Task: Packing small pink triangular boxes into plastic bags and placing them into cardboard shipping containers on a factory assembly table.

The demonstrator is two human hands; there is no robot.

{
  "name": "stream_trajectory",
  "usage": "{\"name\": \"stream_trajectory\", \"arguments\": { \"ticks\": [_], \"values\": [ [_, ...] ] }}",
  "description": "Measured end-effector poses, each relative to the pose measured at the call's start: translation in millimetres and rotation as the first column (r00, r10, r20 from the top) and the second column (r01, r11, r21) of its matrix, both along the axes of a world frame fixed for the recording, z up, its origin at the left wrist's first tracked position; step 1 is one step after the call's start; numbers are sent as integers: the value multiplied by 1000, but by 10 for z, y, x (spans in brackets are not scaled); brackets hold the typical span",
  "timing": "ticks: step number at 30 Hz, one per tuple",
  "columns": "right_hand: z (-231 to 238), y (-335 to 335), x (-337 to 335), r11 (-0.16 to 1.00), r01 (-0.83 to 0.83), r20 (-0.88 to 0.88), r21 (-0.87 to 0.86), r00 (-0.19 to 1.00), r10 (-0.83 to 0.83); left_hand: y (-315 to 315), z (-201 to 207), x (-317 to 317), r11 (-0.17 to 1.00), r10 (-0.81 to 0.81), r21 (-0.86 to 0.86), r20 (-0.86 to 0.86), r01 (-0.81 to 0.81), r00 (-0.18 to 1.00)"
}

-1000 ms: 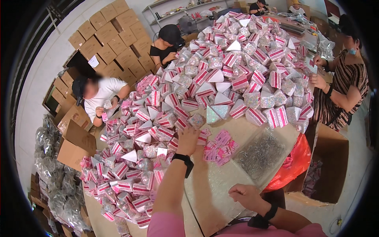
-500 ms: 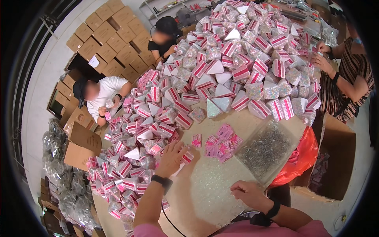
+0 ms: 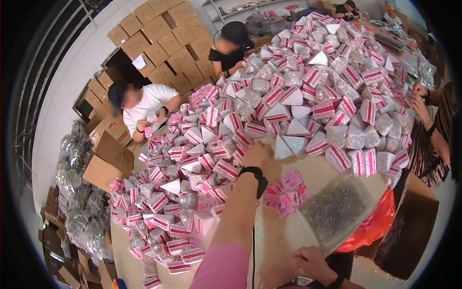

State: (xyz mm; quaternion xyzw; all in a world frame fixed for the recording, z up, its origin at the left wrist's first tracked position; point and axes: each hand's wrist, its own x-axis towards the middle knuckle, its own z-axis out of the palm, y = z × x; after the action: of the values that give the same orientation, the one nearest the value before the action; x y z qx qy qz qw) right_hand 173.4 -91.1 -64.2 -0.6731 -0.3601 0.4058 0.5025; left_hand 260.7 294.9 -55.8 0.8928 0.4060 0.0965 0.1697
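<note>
My left hand reaches forward to the edge of a large heap of wedge-shaped packets, white and glittery with pink-red stripes. Its fingertips are hidden against the heap, close to a striped wedge packet; whether they grip it does not show. Just right of this hand lie two plain white glittery wedges. My right hand is low at the table's front edge, fingers curled together; anything inside them is hidden. Between my hands and the tray lies a small pile of pink printed cards.
A clear shallow tray holds many small metal pieces. Beside it hangs a red plastic bag, above an open cardboard box. Co-workers sit at the left, far side and right. Stacked cartons and clear bagged goods stand leftward.
My left hand has moved forward and right, from beside the lower heap to its middle edge. My right hand has dropped nearer the bottom. The whole view has shifted.
</note>
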Motion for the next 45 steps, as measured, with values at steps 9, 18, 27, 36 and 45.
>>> {"name": "stream_trajectory", "arguments": {
  "ticks": [9, 18, 27, 36, 45],
  "values": [
    [2, 15, -80, 1000, -2, -153, 23, 988, 5, 5, -121, -287, 994, 104, -49, 235, -96, 966],
    [382, -39, -114, 991, 96, -88, 93, 992, -88, -1223, 633, -1685, 302, 519, -674, 709, 674, 477],
    [1122, -34, -216, 932, 99, 256, 349, 947, -196, -2422, 713, -2390, 479, 473, -644, 762, 596, 442],
    [1250, -16, -398, 895, 25, 393, 446, 892, -222, -2668, 759, -2473, 648, 372, -565, 820, 510, 435],
    [1282, -8, -433, 885, -5, 476, 466, 844, -246, -2725, 759, -2520, 636, 380, -562, 825, 529, 418]
  ]
}}
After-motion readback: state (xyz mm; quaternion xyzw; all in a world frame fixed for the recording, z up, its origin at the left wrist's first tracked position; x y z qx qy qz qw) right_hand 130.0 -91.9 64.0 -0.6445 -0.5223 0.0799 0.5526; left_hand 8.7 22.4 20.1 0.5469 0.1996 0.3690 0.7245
